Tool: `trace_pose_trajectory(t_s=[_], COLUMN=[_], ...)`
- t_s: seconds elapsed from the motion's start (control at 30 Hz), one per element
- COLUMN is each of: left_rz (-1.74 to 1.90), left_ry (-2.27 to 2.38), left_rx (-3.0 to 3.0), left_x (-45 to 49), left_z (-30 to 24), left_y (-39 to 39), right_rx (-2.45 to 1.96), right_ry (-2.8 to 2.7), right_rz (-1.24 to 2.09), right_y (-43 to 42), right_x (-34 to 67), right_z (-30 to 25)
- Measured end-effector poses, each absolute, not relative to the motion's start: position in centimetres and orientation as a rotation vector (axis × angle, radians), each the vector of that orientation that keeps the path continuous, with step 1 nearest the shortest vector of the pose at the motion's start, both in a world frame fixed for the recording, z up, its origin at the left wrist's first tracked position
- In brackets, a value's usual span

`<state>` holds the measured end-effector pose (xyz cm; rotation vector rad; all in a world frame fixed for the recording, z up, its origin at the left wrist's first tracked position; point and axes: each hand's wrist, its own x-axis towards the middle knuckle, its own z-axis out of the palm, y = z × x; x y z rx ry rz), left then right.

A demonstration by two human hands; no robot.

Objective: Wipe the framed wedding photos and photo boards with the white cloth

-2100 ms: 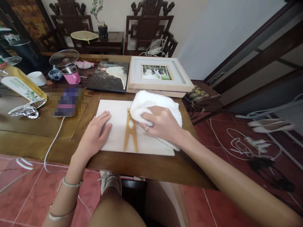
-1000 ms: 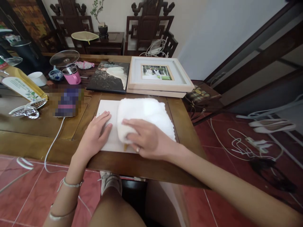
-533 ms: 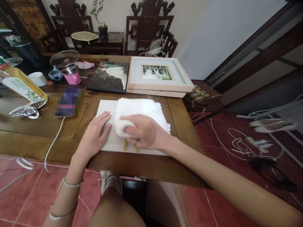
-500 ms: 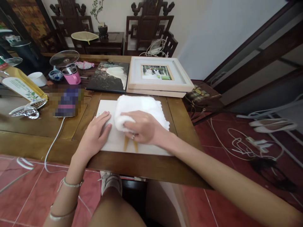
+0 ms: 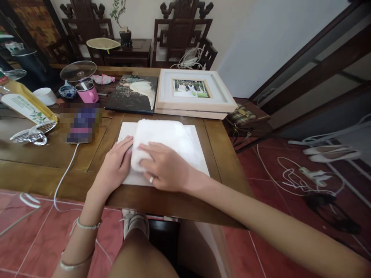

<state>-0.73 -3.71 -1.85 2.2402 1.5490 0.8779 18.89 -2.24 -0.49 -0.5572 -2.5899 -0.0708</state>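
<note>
A white fluffy towel (image 5: 162, 133), folded into a pad, lies over much of a flat white board (image 5: 199, 148) on the wooden table. My right hand (image 5: 165, 166) grips the towel's near left part, fingers curled into the cloth, and presses it down on the board. Flat on the board's left edge rests my left hand (image 5: 117, 160), its fingers stretched out beside the towel and holding nothing. The towel and my right hand hide the middle of the board.
Behind the board are a dark picture panel (image 5: 133, 92) and a white photo frame (image 5: 223, 92) on another frame. To the left are a blurred-out phone-like thing (image 5: 82, 125) with a white cable, a silver hair clip (image 5: 34, 133), an oil bottle (image 5: 26, 100) and a pink mug (image 5: 88, 94).
My right hand has slid the towel left and toward me over the board. Yellowish legs seen on the board are now covered. My left hand has barely moved.
</note>
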Motion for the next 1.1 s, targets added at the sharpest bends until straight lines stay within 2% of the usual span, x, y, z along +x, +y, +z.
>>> trace_pose_trajectory(t_s=[0.13,0.27,0.57,0.8,0.93,1.1], left_rz=[0.862,0.862,1.078,1.362,1.236,0.954], left_ry=[1.551,1.563,1.518,1.397,1.497,1.598], left_rx=[2.248,2.242,2.103,1.870,2.031,2.101], left_x=[-0.7,-0.6,-0.6,-1.0,-0.9,-0.8], left_z=[-1.8,-1.8,-1.4,-1.5,-1.3,-1.5], left_y=[-3.7,-3.8,-4.4,-4.7,-4.7,-4.5], right_rx=[-0.373,-0.380,-0.929,-0.311,-0.217,-0.558], right_ry=[-2.562,-2.556,-2.575,-2.755,-2.698,-2.620], right_rz=[-0.011,0.072,-0.029,0.138,0.287,0.229], right_y=[-6.4,-6.5,1.5,-3.2,-5.2,-2.8], right_x=[20.3,21.5,19.0,17.0,19.1,22.1], right_z=[0.3,0.6,-0.5,1.1,1.7,1.4])
